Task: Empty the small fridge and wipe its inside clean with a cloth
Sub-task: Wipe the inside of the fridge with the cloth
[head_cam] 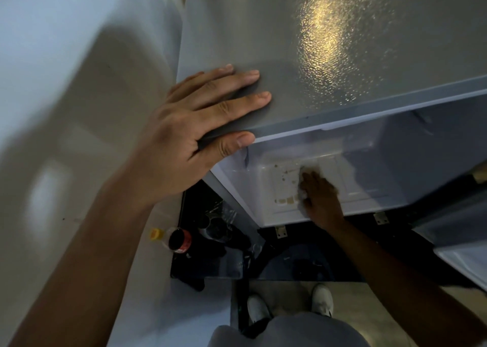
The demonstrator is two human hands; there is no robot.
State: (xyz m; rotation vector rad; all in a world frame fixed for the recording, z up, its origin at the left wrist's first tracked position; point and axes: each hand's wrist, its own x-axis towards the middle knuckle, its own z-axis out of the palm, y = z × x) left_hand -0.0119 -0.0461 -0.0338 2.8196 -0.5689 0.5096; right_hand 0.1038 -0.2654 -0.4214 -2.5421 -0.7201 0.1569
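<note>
I look down on the small grey fridge (342, 43) from above. My left hand (200, 125) lies flat on its top near the front left corner, fingers straight, thumb hooked over the front edge. Below, the fridge stands open and its white floor (263, 186) shows brown stains. My right hand (320, 199) reaches inside and presses a white cloth (303, 178) against that floor, just right of the stains. Most of the cloth is hidden under the hand.
On the floor to the left lie a dark cola bottle (179, 241) with a yellow cap, a metal cup (213, 225) and a clear shelf panel (224, 262). The open fridge door (458, 241) is at the right. My shoes (322, 300) stand in front.
</note>
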